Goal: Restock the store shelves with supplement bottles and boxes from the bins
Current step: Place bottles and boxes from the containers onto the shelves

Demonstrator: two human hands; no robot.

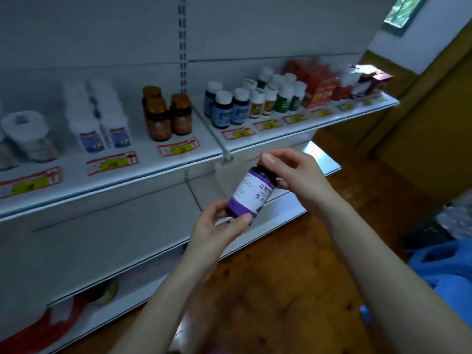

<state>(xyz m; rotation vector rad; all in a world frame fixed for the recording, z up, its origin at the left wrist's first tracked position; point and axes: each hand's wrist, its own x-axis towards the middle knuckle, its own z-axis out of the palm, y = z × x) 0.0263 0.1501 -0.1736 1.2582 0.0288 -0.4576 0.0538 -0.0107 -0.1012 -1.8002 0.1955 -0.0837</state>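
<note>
A dark supplement bottle with a purple and white label [251, 192] is held tilted in front of the shelves, below the upper shelf's edge. My left hand [217, 226] grips its bottom end with fingers and thumb. My right hand [293, 175] grips its cap end from above, hiding the cap. The upper shelf [143, 175] carries amber bottles [166, 116], white boxes [99, 116], blue-labelled bottles [227, 106], green-labelled bottles [286, 95] and red boxes [319, 85].
Price tags [178, 147] line the shelf edge. A lower white shelf [270, 213] juts out under the bottle. A red item [38, 333] lies on the bottom shelf at the left. Blue fabric [444, 272] and clear plastic [454, 215] sit at the right on the wooden floor.
</note>
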